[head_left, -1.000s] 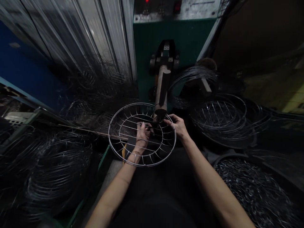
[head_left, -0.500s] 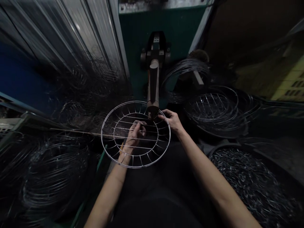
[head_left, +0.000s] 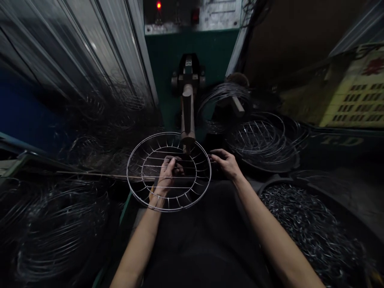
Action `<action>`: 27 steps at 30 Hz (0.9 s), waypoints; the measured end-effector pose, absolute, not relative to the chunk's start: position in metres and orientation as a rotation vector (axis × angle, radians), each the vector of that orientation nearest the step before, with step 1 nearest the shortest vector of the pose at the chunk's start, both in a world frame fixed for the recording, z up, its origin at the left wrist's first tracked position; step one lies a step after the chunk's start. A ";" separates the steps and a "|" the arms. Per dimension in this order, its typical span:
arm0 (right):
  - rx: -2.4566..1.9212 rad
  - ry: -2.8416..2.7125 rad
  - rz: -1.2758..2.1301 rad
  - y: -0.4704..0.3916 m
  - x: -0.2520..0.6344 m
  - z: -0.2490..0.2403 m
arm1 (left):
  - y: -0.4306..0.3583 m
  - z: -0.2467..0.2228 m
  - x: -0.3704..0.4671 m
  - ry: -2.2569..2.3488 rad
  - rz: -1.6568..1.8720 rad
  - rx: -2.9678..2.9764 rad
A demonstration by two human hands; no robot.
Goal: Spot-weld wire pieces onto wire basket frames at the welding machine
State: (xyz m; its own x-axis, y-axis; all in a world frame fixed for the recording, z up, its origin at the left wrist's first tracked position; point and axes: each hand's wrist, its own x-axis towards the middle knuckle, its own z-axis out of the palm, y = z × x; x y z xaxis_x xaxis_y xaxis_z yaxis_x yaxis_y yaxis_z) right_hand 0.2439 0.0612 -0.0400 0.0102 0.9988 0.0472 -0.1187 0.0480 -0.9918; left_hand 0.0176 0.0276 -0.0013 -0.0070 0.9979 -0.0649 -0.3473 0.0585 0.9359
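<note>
A round wire basket (head_left: 169, 209), with an outer ring, an inner ring, short spokes and parallel cross bars, sits tilted under the tip of a metal machine arm (head_left: 188, 116). My left hand (head_left: 168, 172) is behind its cross bars, fingers curled; what they hold is too dark to make out. On the right side of the basket, my right hand (head_left: 226, 163) pinches the outer rim between thumb and fingertips. The arm's tip (head_left: 186, 149) reaches down inside the outer ring, close to the far spokes.
A tub of small bent wire pieces (head_left: 306, 224) stands at the lower right. Behind it are wire rings and grids (head_left: 261, 140) in a dark basin. Wire coils (head_left: 63, 228) lie at left. A green machine body (head_left: 192, 44) bears a lit red lamp (head_left: 159, 5).
My right hand has drawn back from beside the arm's tip to the basket's right rim. My left hand stays curled behind the bars. The view has tilted up, bringing the red lamp into sight.
</note>
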 end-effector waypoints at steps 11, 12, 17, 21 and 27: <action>-1.126 -1.224 1.203 0.063 0.245 -0.053 | 0.015 -0.001 0.038 1.008 1.467 0.900; -1.124 -1.242 1.205 0.065 0.243 -0.052 | 0.013 -0.002 0.040 1.014 1.487 0.897; -1.087 -1.312 1.213 0.082 0.230 -0.047 | 0.007 -0.010 0.045 1.063 1.504 0.927; -1.046 -1.346 1.225 0.092 0.218 -0.038 | 0.006 -0.020 0.044 1.084 1.501 0.926; -1.001 -1.336 1.226 0.097 0.202 -0.027 | 0.006 -0.023 0.040 1.083 1.546 0.906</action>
State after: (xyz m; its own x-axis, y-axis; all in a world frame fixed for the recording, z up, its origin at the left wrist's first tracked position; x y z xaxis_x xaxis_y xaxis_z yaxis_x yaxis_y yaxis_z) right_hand 0.2020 0.0972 -0.0268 -0.1338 0.9807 0.1429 -0.0582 0.1361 -0.9890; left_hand 0.0402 0.0062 -0.0230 -0.2184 0.9754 0.0310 -0.3039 -0.0982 0.9476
